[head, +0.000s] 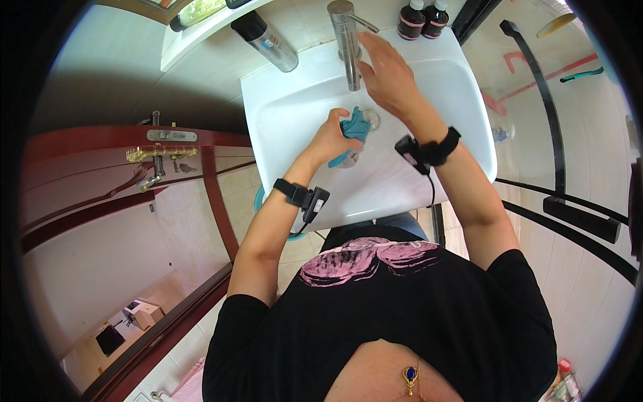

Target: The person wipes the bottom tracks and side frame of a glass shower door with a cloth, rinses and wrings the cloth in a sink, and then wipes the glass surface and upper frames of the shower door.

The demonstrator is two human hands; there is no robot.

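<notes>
A crumpled teal cloth is gripped by my left hand low in the white washbasin. A greyish piece, perhaps also cloth, hangs under it near the thumb. Just right of the cloth lies the round drain. My right hand holds nothing visible; its fingers are apart beside the metal faucet, with the fingertips close to the faucet's lever. Whether they touch it I cannot tell. Both my wrists wear black straps with small devices and cables.
A spray can stands at the basin's back left, under a white shelf. Two dark bottles are at the back right. A glass panel with a black handle is on the right, a dark red door on the left.
</notes>
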